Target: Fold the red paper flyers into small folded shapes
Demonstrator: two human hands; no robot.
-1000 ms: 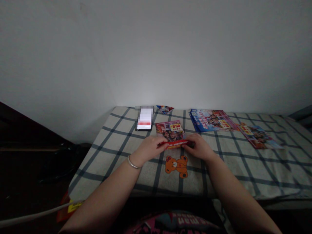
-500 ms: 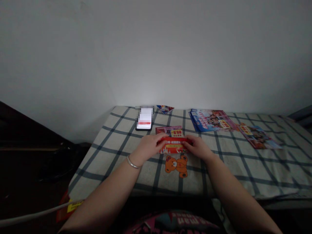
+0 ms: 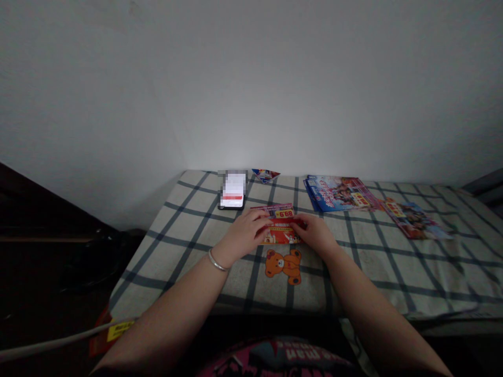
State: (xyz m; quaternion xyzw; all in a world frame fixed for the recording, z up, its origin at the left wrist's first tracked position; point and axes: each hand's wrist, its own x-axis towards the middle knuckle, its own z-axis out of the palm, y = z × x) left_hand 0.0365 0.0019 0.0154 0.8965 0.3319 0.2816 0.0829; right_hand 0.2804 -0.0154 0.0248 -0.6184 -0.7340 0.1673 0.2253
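A small red and pink leaflet (image 3: 280, 226) lies on the checked cloth (image 3: 188, 230), its near edge folded up and over toward the wall. My left hand (image 3: 244, 233) has its fingers curled on the leaflet's left side, and a silver bangle sits on that wrist. My right hand (image 3: 314, 233) pinches the folded flap at the leaflet's right side. Both hands rest just beyond an orange teddy bear print (image 3: 283, 264) on the cloth.
A phone with a lit screen (image 3: 232, 192) lies behind the leaflet near the wall. A small folded paper (image 3: 265, 174) sits beside it. A stack of blue leaflets (image 3: 337, 192) and one more leaflet (image 3: 412, 218) lie to the right. Dark floor drops off at the left.
The leaflet's near edge has been folded up and pushed further toward the wall, covering more of the sheet. Both hands moved forward with the fold.
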